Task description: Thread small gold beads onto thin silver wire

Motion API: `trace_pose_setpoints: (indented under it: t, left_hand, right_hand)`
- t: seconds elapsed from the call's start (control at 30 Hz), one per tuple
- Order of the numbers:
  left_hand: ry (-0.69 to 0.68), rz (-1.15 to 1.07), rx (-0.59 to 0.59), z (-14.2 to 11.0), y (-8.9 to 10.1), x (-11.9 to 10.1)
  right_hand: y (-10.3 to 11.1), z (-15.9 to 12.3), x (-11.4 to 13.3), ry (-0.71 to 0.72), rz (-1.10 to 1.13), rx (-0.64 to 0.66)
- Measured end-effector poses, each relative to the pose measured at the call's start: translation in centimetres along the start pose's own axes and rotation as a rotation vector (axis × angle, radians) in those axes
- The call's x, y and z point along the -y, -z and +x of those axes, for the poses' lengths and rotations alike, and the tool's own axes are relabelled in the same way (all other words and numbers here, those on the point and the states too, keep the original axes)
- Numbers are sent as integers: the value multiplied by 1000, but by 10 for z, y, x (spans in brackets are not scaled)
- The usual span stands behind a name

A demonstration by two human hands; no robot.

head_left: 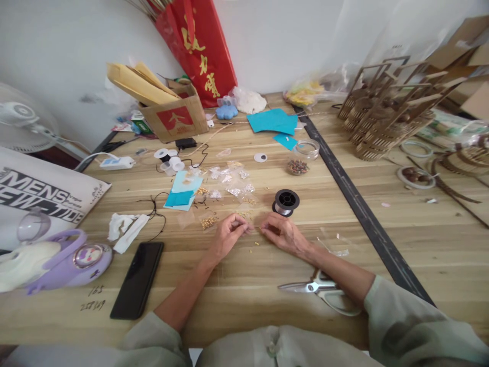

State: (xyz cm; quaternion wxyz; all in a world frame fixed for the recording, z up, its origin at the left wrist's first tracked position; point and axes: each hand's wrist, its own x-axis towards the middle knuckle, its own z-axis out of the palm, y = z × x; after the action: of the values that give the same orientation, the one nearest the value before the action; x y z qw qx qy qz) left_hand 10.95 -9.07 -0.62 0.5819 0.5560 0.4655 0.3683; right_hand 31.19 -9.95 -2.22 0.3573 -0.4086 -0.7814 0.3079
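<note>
Nearest: the wearer's grey-green shirt, buttoned front along the near edge, sleeves reaching out to left and right. Just beyond it, on the wood-grain table, scissors lie near the right forearm, blades toward the left. A black phone lies flat left of the left forearm.

Mid-table: left hand and right hand face each other, a narrow gap between. Thumb and fingertips of each are drawn together in a pinch; whether anything is gripped, too small to tell. A few loose gold rings sit on the wood just to the near side of the gap. Gold beads are heaped just left of the left hand. A black-flanged spool of pale thread or wire stands just beyond the right hand.

Farther off: small packets of silvery bits; left of them, blue cards. Far right of centre, a clear container of mixed-colour beads. A dark strip runs down the table's right side; beyond it, brown slatted baskets. Far left, a cardboard box with a red bag behind.
</note>
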Motion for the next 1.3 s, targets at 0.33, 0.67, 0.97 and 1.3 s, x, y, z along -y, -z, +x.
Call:
trace_pose_setpoints:
  t: [0.33,0.67,0.97,1.3]
  left_hand:
    - [9,69,-52,2,0,3]
    - [18,47,-21,2,-6,7]
    - [42,15,-22,5,-19,7]
    - [80,-92,-5,5,-23,8]
  right_hand:
    - [2,2,4,3,-8,-1]
    - [3,2,6,1,-19,2]
    - [2,2,8,45,-12,-22]
    - [0,1,5,69,-38,-31]
